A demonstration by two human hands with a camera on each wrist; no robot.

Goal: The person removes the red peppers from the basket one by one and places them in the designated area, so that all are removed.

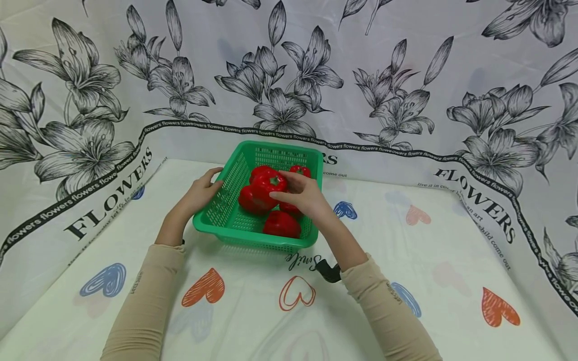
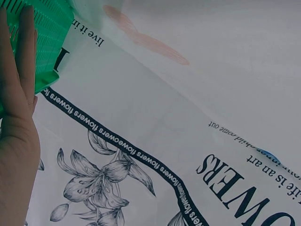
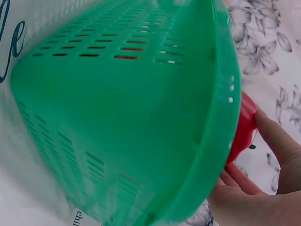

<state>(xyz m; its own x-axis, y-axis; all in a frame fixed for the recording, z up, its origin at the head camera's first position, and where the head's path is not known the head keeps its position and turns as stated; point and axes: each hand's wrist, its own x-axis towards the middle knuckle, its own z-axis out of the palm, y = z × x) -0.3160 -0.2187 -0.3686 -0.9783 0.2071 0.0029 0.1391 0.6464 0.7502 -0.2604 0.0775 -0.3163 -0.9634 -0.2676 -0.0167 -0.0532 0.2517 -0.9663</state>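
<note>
A green plastic basket (image 1: 253,242) with slotted walls stands on the cloth and holds several red bell peppers, one lying near its front wall. My right hand (image 1: 311,198) reaches over the basket and grips a red bell pepper (image 1: 270,184) between thumb and fingers, its stem hollow facing up. In the right wrist view this pepper (image 3: 244,125) shows past the basket's rim, with the thumb against its side. At the basket's left side my left hand (image 1: 200,193) touches the rim. The left wrist view shows its fingers (image 2: 26,52) lying straight along the outer wall.
A white cloth (image 1: 244,321) with printed hearts covers the table. Behind the basket rises a flower-printed cloth backdrop (image 1: 180,143) with a dark lettered band. A black strap piece (image 1: 328,271) shows at the right wrist.
</note>
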